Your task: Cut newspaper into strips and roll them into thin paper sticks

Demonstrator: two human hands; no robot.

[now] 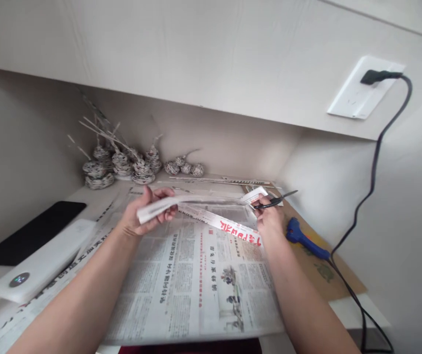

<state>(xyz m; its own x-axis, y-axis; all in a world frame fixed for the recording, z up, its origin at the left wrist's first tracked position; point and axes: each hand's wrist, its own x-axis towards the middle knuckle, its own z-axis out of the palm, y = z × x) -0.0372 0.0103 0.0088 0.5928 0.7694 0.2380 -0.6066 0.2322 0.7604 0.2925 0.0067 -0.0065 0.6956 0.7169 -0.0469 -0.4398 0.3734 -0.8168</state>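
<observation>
My left hand [155, 209] is closed on the near end of a long, folded newspaper strip [203, 200], thumb on top. The strip stretches across to my right hand [269, 214], which is closed around dark scissors [282, 196] with the point turned away to the right. The strip's far end reaches the fingers of that hand; whether they pinch it too is hard to make out. Below it, a second strip with red lettering [238, 231] slants down to my right wrist. Both hands are over a spread newspaper [181, 285].
Woven paper gourds [122, 164] and small woven balls [185, 168] stand at the back. Thin paper rods [218, 181] lie behind my hands. A blue glue gun [306, 239] rests on brown cardboard [317, 270], its cord rising to the wall socket [365, 88]. A white power bank [44, 255] and black slab [34, 231] are left.
</observation>
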